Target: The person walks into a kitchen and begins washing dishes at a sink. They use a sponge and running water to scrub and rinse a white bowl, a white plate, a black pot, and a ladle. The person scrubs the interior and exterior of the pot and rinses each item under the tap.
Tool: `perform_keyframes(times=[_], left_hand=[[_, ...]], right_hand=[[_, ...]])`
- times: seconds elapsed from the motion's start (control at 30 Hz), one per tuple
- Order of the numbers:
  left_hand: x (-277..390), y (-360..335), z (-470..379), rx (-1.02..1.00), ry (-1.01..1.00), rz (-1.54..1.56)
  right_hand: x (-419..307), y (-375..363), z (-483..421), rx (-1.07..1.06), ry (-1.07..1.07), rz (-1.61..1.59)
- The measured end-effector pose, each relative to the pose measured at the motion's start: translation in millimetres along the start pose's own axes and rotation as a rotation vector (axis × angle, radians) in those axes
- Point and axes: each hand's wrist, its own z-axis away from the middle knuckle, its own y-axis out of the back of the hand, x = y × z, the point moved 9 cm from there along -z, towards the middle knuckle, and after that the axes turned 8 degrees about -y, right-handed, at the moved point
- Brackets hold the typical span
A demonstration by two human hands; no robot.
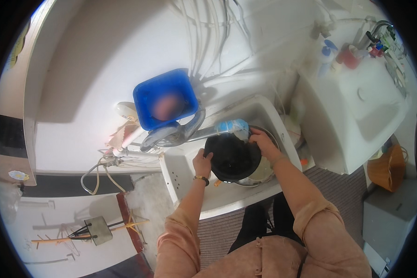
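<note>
A round black pot or bowl [233,161] is held over the sink, its dark inside facing up. My left hand [202,164] grips its left rim, thumb on the edge. On the upper right side of the same rim, my right hand [263,143] has hold. Just above the black vessel ends a metal faucet spout [205,133], its tip wrapped in blue and clear plastic [232,127]. Whether water flows cannot be made out. Beneath, partly covered, a round metal-rimmed basin [264,173] stands in the white sink [236,210]. A small orange item [218,182] shows below the pot.
A blue plastic tub [142,114] stands behind the faucet with a blurred pinkish thing in it. Right of the sink is a white washbasin [333,121]. An orange basket [387,168] is near a grey box [389,212]. A hose [98,177] hangs at left.
</note>
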Motion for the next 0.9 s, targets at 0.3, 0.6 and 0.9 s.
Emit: perform_keyframes(times=[0.3,0.6,0.9], left_hand=[[7,5,-9,-0.099,-0.095,-0.159],[-17,-28,34,-0.515,0.366,0.201],[-29,-82,60,-0.491,0.589,0.871]], right_hand=[[44,21,-3,0.13,-0.148,-0.208],[57,42,42,0.223,-0.4,0.078],[-14,4,85,0.413,-0.442,0.393]])
